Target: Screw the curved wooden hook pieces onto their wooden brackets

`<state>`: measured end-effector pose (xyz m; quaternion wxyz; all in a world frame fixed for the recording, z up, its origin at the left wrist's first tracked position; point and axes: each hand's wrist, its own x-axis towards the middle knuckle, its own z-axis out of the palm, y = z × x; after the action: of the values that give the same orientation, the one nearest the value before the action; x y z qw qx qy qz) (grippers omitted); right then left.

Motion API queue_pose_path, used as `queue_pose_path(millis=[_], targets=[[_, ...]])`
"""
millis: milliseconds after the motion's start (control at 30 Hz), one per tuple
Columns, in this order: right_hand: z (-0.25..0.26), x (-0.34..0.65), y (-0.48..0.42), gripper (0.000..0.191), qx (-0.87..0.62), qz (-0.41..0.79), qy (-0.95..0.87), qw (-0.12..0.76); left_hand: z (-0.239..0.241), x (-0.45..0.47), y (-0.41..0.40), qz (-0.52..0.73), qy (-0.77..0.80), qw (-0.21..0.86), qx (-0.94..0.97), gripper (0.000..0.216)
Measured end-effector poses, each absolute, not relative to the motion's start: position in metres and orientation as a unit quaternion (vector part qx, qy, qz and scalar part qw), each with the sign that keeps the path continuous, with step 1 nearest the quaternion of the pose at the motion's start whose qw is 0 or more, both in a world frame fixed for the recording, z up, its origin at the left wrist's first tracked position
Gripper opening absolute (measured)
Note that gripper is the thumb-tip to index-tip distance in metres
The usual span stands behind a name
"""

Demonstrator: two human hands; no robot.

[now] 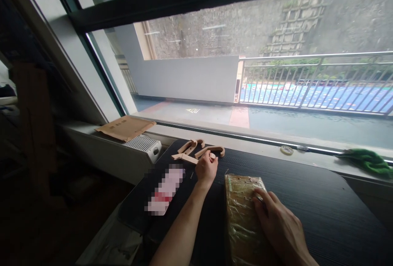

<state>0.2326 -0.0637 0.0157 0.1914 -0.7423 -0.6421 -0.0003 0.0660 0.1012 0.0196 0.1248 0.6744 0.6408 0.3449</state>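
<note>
Pinching, apparently, a pale wooden hook (188,158) near the far left corner of a black wood-grain table (322,212), with the fingers of the left hand (206,169) curled tightly inward. Stretching well out to it, to judge by the extended forearm. Resting on a tape-wrapped package (242,229) with the right hand (278,217), thumb and forefinger drawn close together at something small and shiny; impossible to tell from this view whether gripped or merely touched. Probably steadying the package as well, given the low lie of the palm along its right side.

Using the package's top, it seems, as a raised ledge for small scattered bits (242,181), perhaps screws, too tiny to name with certainty; likely put there for easy finding against the brown wrapping rather than on black wood. Facing more curved wooden hooks (216,148), bunched loosely just beyond the left hand, likely for handy reach.

Working beside a pale pink, pixelated rectangle (167,190), left of the forearm and clear of both hands. Bordered farther out by a brown envelope (126,128) laid flat atop a vented white unit (143,144), and, along the windowsill, by a tape roll (286,150) and crumpled green cloth (370,162).
</note>
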Motion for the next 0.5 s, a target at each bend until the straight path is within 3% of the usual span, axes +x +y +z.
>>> queue_pose_path(millis=[133, 267, 367, 500], targets=[[0.017, 0.231, -0.063, 0.029, -0.746, 0.004, -0.64, 0.184, 0.015, 0.063, 0.108, 0.333, 0.662, 0.129, 0.659, 0.041], [0.016, 0.232, -0.061, 0.029, -0.742, 0.009, -0.642, 0.192, 0.011, 0.057, 0.111, 0.307, 0.663, 0.144, 0.667, 0.021], [0.015, 0.232, -0.061, 0.03, -0.743, 0.02, -0.64, 0.195, 0.013, 0.055, 0.112, 0.301, 0.66, 0.149, 0.672, 0.02], [0.014, 0.232, -0.063, 0.03, -0.746, 0.013, -0.637, 0.195, 0.016, 0.058, 0.116, 0.302, 0.667, 0.155, 0.663, 0.033]])
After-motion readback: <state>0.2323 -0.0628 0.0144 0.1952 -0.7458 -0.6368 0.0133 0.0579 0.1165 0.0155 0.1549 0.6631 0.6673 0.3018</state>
